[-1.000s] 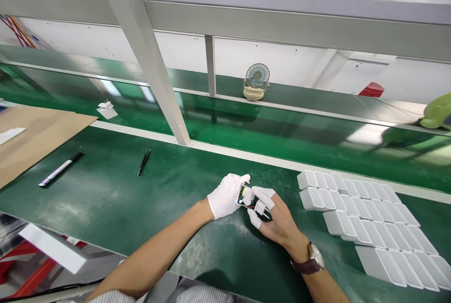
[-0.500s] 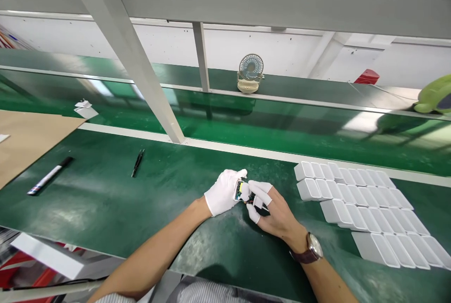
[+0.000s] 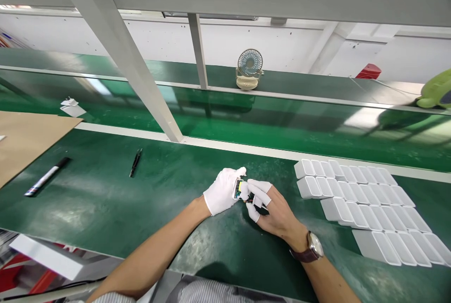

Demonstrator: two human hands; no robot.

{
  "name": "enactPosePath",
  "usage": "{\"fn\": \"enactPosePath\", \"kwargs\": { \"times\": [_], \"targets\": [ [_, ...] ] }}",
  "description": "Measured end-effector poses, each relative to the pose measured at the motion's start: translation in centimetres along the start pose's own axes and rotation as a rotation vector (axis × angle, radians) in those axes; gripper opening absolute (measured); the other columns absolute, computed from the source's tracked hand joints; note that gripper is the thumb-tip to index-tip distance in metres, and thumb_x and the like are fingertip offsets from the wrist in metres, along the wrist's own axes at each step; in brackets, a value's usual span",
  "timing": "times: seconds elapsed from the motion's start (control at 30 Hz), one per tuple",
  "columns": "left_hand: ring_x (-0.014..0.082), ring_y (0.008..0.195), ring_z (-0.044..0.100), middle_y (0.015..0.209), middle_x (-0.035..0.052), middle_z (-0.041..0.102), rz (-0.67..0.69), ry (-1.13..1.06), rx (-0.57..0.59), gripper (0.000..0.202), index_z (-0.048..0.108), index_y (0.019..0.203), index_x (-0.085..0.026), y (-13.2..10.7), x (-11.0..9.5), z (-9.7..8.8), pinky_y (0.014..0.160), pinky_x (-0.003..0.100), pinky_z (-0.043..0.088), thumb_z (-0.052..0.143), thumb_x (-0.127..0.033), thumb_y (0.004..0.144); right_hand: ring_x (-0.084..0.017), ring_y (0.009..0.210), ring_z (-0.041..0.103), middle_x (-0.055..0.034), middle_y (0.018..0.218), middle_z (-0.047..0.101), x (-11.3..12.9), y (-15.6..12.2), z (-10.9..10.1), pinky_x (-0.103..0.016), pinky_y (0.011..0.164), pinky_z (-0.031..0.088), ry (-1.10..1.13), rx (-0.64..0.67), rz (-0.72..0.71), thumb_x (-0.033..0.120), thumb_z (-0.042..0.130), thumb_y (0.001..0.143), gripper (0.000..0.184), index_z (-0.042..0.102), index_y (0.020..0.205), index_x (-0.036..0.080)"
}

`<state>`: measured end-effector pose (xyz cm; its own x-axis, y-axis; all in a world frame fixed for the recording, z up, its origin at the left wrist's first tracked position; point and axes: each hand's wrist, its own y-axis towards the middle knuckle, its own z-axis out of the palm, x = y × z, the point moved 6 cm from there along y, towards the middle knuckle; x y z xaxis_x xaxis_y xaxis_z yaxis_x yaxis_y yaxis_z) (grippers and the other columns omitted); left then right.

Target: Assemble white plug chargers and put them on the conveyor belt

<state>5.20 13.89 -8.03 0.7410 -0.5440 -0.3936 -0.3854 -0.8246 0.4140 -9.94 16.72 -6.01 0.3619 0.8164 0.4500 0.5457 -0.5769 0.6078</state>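
My left hand, in a white glove, is closed around a small white charger case with a green circuit board and a yellow part showing in its open side. My right hand wears white covers on its fingers, and its thumb and fingers pinch a white plug piece right beside the case. Thin wires or dark parts show between the two pieces. Whether the pieces are joined I cannot tell, as the fingers hide part of them.
Several white open cases stand in rows at the right. Tweezers and a marker lie at the left near brown cardboard. A slanted post rises behind, before the green conveyor. A small fan stands farther back.
The view has shifted slightly. Both hands keep nearly the same hold on the charger case and plug piece.
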Motion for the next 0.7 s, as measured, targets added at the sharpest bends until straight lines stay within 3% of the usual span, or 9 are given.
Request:
{"fn": "enactPosePath", "kwargs": {
  "times": [0.33,0.7],
  "targets": [
    [0.0268,0.091,0.062,0.102,0.0133,0.064,0.084,0.009,-0.095,0.05,0.037,0.135,-0.014,-1.0,0.5,0.6,0.08,0.039,0.051,0.054,-0.028,0.089,-0.029,0.115,0.058,-0.0154,0.128,0.058,0.2,0.2,-0.1,-0.048,0.09,0.056,-0.027,-0.013,0.007,0.005,0.063,0.082,0.071,0.038,0.146,0.02],
    [0.0265,0.092,0.061,0.105,0.0128,0.063,0.076,-0.002,-0.071,0.056,0.036,0.137,-0.014,-1.2,0.7,1.0,0.08,0.04,0.051,0.057,-0.028,0.087,-0.028,0.115,0.058,-0.0156,0.127,0.059,0.2,0.1,0.0,-0.048,0.091,0.056,-0.029,-0.005,0.015,0.006,0.062,0.083,0.068,0.039,0.146,0.02]
  ]
}}
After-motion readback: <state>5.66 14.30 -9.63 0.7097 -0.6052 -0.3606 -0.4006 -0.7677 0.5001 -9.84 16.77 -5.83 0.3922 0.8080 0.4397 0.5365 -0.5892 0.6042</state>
